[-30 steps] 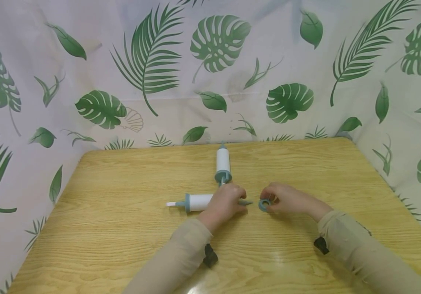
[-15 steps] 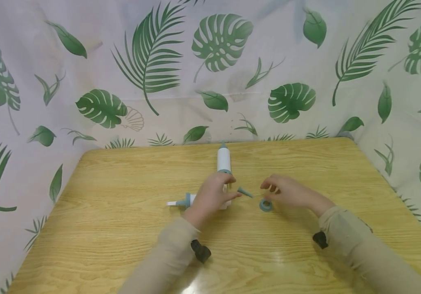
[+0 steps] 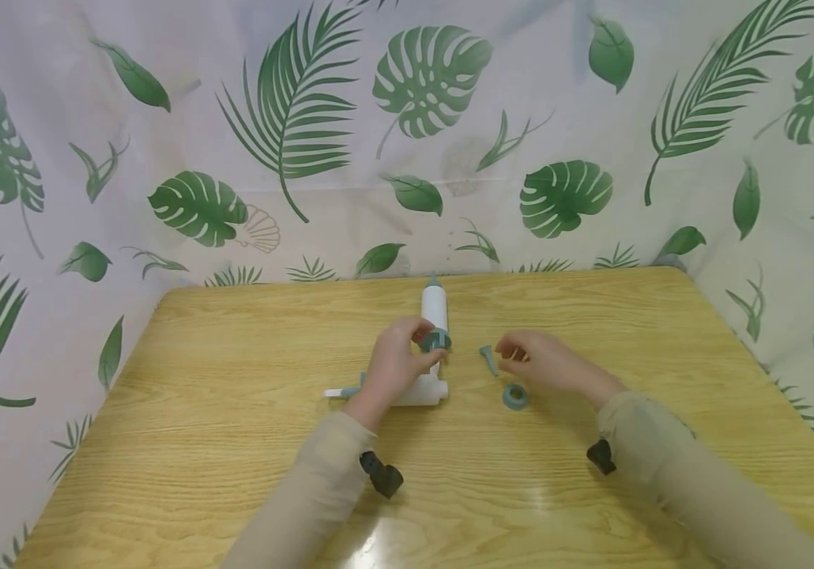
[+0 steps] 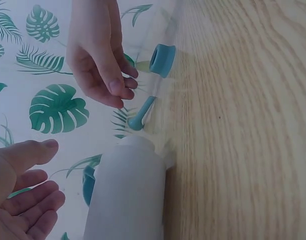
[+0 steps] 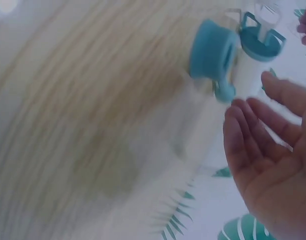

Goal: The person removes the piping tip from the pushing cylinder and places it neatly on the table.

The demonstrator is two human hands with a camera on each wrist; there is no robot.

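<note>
My left hand (image 3: pixel 394 359) hovers over the near white tube (image 3: pixel 421 391), thumb and fingers apart with nothing between them. The tube lies sideways, its bare end to the right; my hand hides part of it. Beyond lies a second white tube (image 3: pixel 434 307) with a teal tip and a teal collar (image 5: pixel 260 45). A small teal cone-shaped nozzle (image 3: pixel 488 360) lies on the table just left of my right hand (image 3: pixel 545 359). That hand's fingers are loosely bent and hold nothing. A teal ring (image 3: pixel 515 397) rests nearer me, below the right fingers.
The wooden table (image 3: pixel 236 474) runs back to a leaf-printed cloth (image 3: pixel 336 134). A white-ended teal plunger handle (image 3: pixel 341 392) sticks out left of the near tube. A black wrist camera (image 3: pixel 382 476) sits at the left cuff; another (image 3: pixel 601 457) at the right.
The left hand let go of the near tube's tip end and moved left and away. The nozzle is now apart from the tube, farther back. The right hand let go of the ring and rose toward the nozzle.
</note>
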